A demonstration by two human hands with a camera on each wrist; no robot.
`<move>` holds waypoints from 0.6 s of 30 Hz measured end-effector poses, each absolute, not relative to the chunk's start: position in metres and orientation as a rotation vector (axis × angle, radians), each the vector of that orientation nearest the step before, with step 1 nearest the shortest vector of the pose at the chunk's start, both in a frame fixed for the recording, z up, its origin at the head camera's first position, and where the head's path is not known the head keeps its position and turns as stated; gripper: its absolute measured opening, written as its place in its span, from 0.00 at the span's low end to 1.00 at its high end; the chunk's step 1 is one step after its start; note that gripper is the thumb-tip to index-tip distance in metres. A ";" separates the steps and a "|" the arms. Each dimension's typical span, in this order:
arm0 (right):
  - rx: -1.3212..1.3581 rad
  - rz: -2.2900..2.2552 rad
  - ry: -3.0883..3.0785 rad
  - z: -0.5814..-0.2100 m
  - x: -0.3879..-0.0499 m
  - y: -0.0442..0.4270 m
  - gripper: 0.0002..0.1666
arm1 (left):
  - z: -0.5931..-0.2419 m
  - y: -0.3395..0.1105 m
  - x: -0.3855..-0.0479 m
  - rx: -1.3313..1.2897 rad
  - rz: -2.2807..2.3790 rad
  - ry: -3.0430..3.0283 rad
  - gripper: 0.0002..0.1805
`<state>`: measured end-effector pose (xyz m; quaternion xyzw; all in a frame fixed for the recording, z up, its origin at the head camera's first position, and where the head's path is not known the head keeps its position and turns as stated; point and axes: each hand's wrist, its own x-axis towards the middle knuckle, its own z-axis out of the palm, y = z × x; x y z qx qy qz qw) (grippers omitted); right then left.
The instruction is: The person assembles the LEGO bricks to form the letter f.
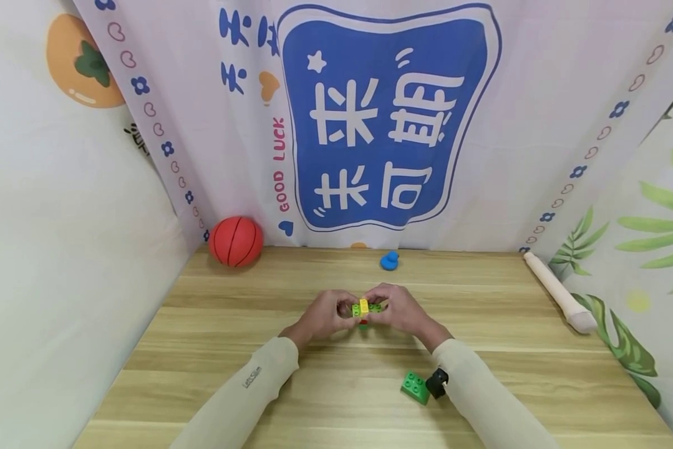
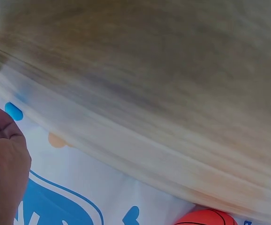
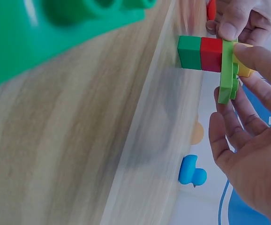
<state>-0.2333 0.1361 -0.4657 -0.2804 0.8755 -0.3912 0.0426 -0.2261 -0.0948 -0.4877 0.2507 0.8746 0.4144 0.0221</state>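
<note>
Both hands meet over the middle of the table around one stack of toy building blocks. In the right wrist view the stack has a dark green block, a red block, a long light green block and a yellow block joined in a row. My left hand pinches one end of the light green block, its thumb on top. My right hand holds the other side, thumb by the yellow block. Only part of the left hand shows in the left wrist view; the stack is out of sight there.
A loose green block lies beside the right wrist's black camera. At the back are a blue toy duck and a red ball with black lines. A pale club-shaped object lies along the right edge.
</note>
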 end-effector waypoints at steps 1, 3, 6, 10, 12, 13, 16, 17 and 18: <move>-0.849 -1.197 2.678 -0.465 -0.233 0.136 0.17 | -0.487 -0.095 -0.226 0.776 1.283 2.710 0.16; -0.844 -1.193 2.684 -0.465 -0.231 0.135 0.17 | -0.487 -0.095 -0.227 0.780 1.284 2.711 0.16; -0.878 -1.135 2.724 -0.465 -0.225 0.136 0.21 | -0.486 -0.096 -0.228 0.773 1.273 2.713 0.16; -0.874 -1.089 2.747 -0.464 -0.214 0.141 0.29 | -0.485 -0.095 -0.228 0.742 1.258 2.710 0.17; -0.824 -1.104 2.735 -0.465 -0.207 0.148 0.33 | -0.485 -0.095 -0.228 0.723 1.249 2.708 0.18; -0.789 -1.123 2.718 -0.465 -0.203 0.151 0.33 | -0.485 -0.095 -0.228 0.715 1.246 2.708 0.18; -0.751 -1.122 2.698 -0.467 -0.193 0.167 0.32 | -0.485 -0.094 -0.227 0.695 1.235 2.707 0.19; -0.754 -1.113 2.692 -0.468 -0.189 0.173 0.31 | -0.485 -0.094 -0.226 0.688 1.231 2.707 0.19; -0.762 -1.101 2.685 -0.469 -0.186 0.179 0.30 | -0.485 -0.094 -0.226 0.684 1.235 2.704 0.20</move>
